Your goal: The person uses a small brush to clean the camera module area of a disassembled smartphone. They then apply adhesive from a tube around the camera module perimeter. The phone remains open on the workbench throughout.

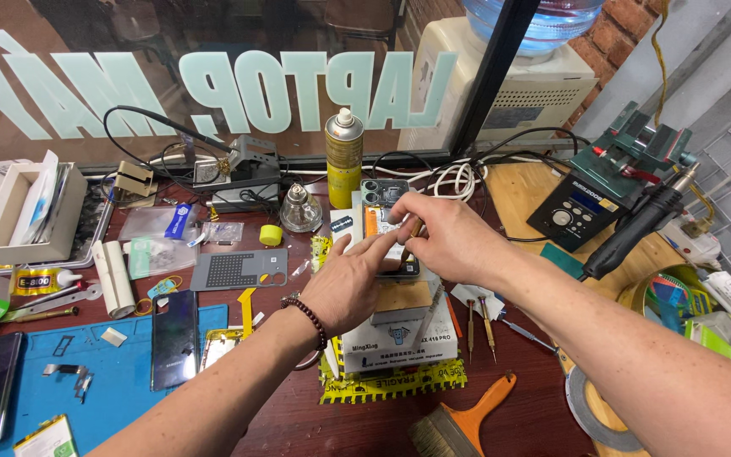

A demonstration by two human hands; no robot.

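Two hands (344, 283) (446, 237) — one opened phone (387, 222)

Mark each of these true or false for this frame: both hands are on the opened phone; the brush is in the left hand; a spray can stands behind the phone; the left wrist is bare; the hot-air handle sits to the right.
1. Both hands are at the opened phone. True: the left hand and right hand meet over it.
2. The brush is in the left hand. False: it lies on the table near the bottom edge, untouched.
3. A yellow spray can stands behind the phone. True.
4. The left wrist is bare. False: it wears a dark bead bracelet.
5. The black hot-air handle sits to the right. True, resting by its control unit.
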